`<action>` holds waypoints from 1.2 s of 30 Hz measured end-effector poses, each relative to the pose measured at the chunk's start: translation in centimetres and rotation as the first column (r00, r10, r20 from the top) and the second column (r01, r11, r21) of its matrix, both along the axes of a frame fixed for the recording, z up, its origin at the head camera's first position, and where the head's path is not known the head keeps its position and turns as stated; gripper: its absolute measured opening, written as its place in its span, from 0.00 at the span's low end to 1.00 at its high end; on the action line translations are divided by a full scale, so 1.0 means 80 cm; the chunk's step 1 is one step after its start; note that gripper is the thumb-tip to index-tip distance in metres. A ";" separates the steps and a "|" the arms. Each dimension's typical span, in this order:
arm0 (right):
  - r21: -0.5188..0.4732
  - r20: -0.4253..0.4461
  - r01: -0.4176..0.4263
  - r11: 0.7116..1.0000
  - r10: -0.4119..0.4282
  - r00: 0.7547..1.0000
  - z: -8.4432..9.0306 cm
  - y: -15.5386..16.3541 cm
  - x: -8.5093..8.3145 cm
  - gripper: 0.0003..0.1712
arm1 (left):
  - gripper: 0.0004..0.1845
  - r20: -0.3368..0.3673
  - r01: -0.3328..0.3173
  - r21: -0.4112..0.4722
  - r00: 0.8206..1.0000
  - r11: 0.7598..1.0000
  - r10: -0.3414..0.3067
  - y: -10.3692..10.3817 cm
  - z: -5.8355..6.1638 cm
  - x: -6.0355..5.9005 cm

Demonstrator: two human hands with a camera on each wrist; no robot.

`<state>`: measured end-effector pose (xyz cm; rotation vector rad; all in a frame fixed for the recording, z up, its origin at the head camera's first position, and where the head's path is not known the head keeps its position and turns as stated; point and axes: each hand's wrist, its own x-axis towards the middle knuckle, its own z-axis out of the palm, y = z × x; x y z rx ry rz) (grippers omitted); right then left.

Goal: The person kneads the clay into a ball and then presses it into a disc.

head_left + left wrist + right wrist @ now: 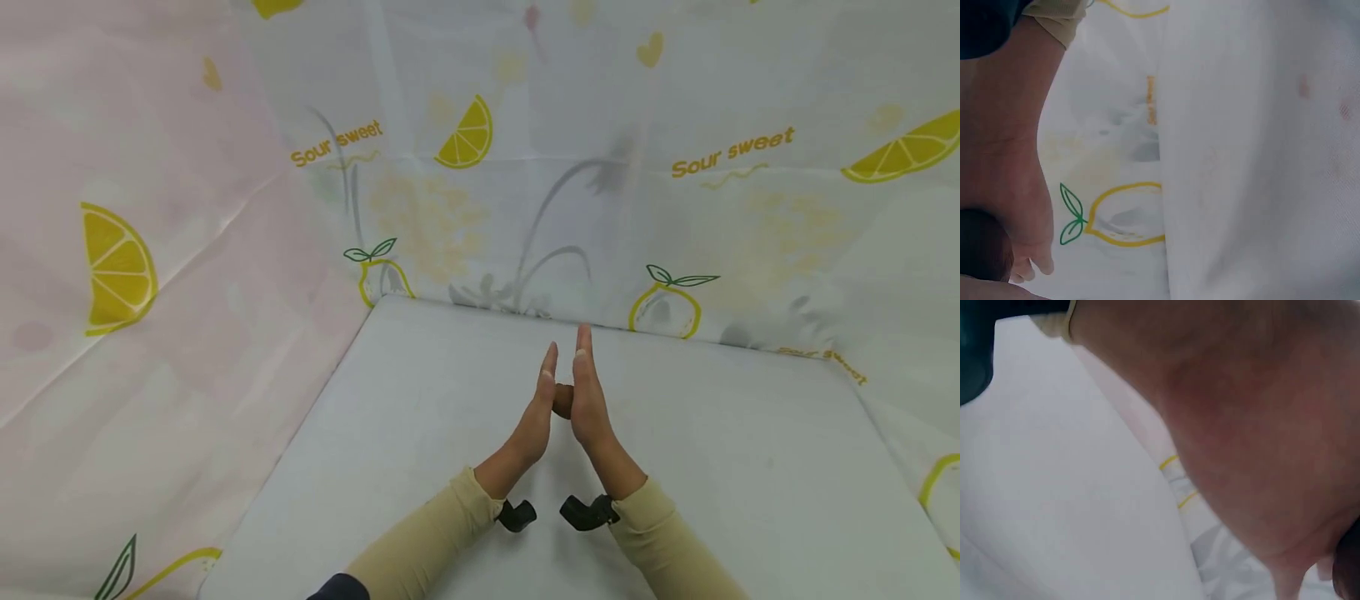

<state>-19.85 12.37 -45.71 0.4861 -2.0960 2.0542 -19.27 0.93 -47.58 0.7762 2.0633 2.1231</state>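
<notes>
Over the middle of the white table (pixel 420 433), both hands stand upright on edge, fingers straight and pointing away from the person. Left to right: left hand (pixel 536 414), palm facing inward, fingers flat and together, nothing curled; then a small brown thing (pixel 562 400) wedged between the two palms near the base of the fingers, touching both; then right hand (pixel 587 400), palm facing inward too, fingers straight. Fingertips stay a little apart, heels of the hands apart as well, so the hands form a loose V around the brown thing and press it flat rather than wrap it. What the brown thing is, can't tell: mostly hidden. Left wrist view shows a dark rounded bit (pixel 982 244) of it against the palm. Right wrist view is filled by blurred skin. Tan sleeves (pixel 442 533) on both forearms, black wrist camera mounts (pixel 588 512) under them. Lemon-print sheet (pixel 675 208) walls the table on the left and back.
</notes>
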 end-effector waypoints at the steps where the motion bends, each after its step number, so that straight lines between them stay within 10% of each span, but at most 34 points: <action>1: -0.002 0.029 0.000 1.000 0.001 1.000 -0.001 0.003 -0.003 0.37 | 0.41 -0.026 0.020 -0.007 0.999 1.000 -0.020 0.000 0.001 0.002; 8: 0.053 0.076 0.021 0.998 -0.025 0.997 -0.019 -0.001 0.002 0.36 | 0.46 -0.120 -0.004 0.019 0.993 1.000 0.007 -0.005 0.015 0.000; 23: 0.171 -0.080 0.071 0.983 -0.058 0.995 -0.023 -0.039 0.056 0.37 | 0.40 0.134 -0.277 -0.067 0.950 0.959 0.284 -0.011 0.019 -0.030; 30: 0.205 -0.148 0.135 0.969 -0.106 0.983 0.007 -0.030 0.048 0.37 | 0.37 0.185 -0.160 -0.052 0.969 0.986 0.167 -0.005 0.009 -0.017; 36: 0.159 -0.054 0.115 0.981 -0.108 0.993 0.027 -0.010 0.019 0.38 | 0.42 0.075 -0.018 -0.029 0.997 0.999 0.020 0.001 0.004 0.001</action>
